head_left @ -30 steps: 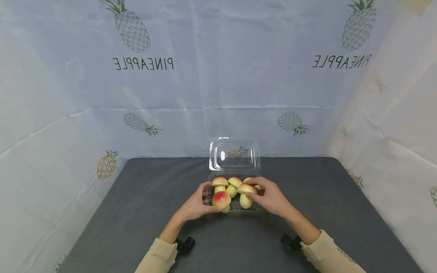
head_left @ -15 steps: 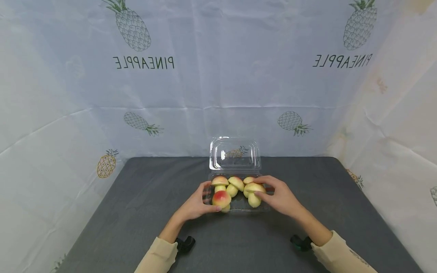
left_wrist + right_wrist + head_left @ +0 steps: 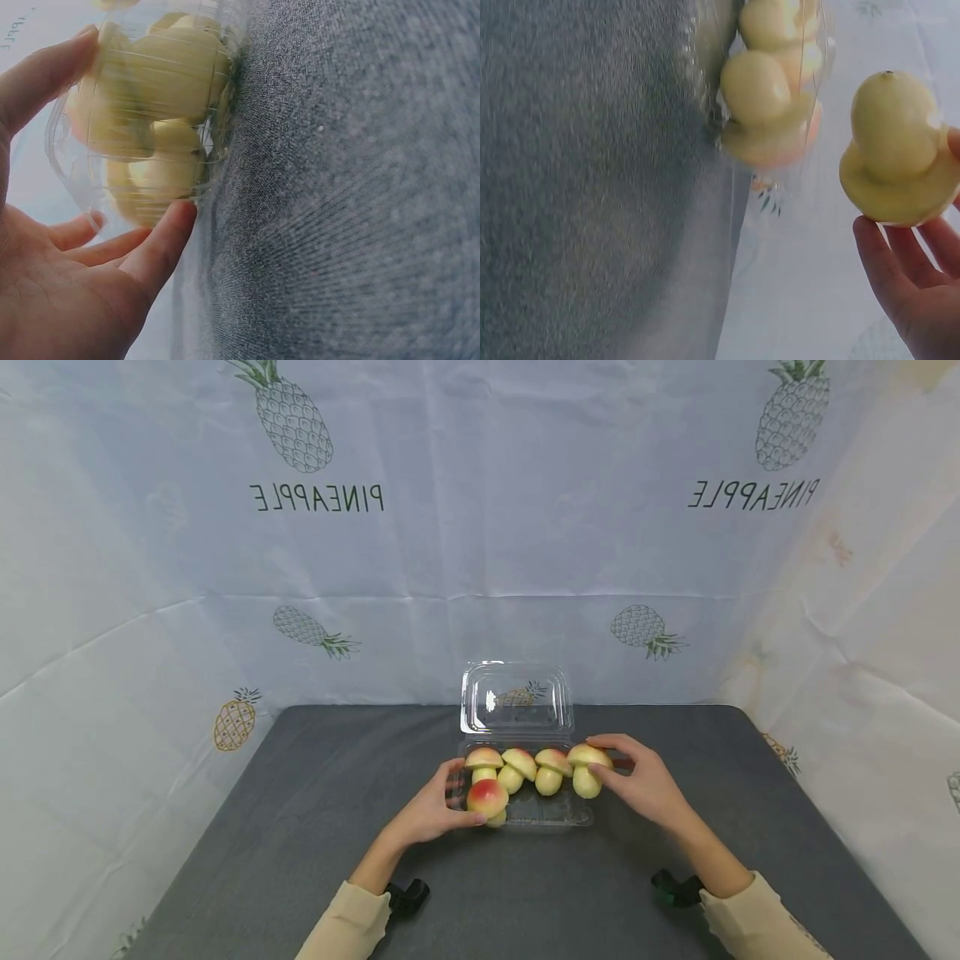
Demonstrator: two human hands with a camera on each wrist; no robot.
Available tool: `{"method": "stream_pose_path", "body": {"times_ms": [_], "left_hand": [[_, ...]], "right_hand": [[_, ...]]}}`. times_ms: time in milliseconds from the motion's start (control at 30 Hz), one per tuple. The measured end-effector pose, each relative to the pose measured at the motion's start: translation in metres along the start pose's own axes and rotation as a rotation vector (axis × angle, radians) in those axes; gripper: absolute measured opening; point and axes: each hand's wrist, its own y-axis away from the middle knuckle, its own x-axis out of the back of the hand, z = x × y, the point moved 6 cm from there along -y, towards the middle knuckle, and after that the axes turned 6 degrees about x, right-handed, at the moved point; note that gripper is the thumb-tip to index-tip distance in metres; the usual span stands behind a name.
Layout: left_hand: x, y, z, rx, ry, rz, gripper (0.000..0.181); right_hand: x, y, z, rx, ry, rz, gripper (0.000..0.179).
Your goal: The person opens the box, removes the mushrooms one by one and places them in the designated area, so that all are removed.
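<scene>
My right hand (image 3: 648,785) pinches a mushroom (image 3: 587,782) with a yellow, red-tinged cap between thumb and fingers. In the right wrist view this mushroom (image 3: 896,142) is held apart from the clear plastic clamshell container. My left hand (image 3: 429,810) grips the left end of that container (image 3: 551,814), thumb at the front corner. The left wrist view has the fingers of my left hand (image 3: 82,292) around the see-through wall. Inside, three mushrooms (image 3: 517,768) stand along the back; another mushroom (image 3: 487,799), its cap red on top, sits at the front left.
The container's hinged lid (image 3: 516,693) stands raised at the back. Dark grey cloth covers the table (image 3: 510,893). A white sheet (image 3: 517,543) printed with pineapples hangs behind and at both sides. Dark wrist cameras (image 3: 408,897) sit on both wrists.
My right hand has carried its mushroom from inside the container up and to the right, past the container's right side. A back-row mushroom now shows fully. My left hand stays put.
</scene>
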Motion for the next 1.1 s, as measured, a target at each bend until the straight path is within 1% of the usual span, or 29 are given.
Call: {"method": "stream_pose_path", "body": {"times_ms": [267,567,867,1100], "left_hand": [[0.002,0.001,-0.002,-0.003,-0.004,0.010,0.104],[0.003,0.001,-0.003,-0.002,0.004,0.012,0.103],[0.002,-0.001,-0.001,-0.014,-0.008,0.010,0.103],[0.000,-0.002,-0.003,-0.012,-0.010,0.005,0.103]], "right_hand": [[0.016,-0.001,0.022,-0.026,-0.082,0.039,0.038],[0.025,-0.004,0.041,-0.043,-0.089,0.045,0.042],[0.028,-0.006,0.065,-0.151,-0.098,0.008,0.045],[0.025,-0.005,0.087,-0.235,-0.117,-0.028,0.049]]}}
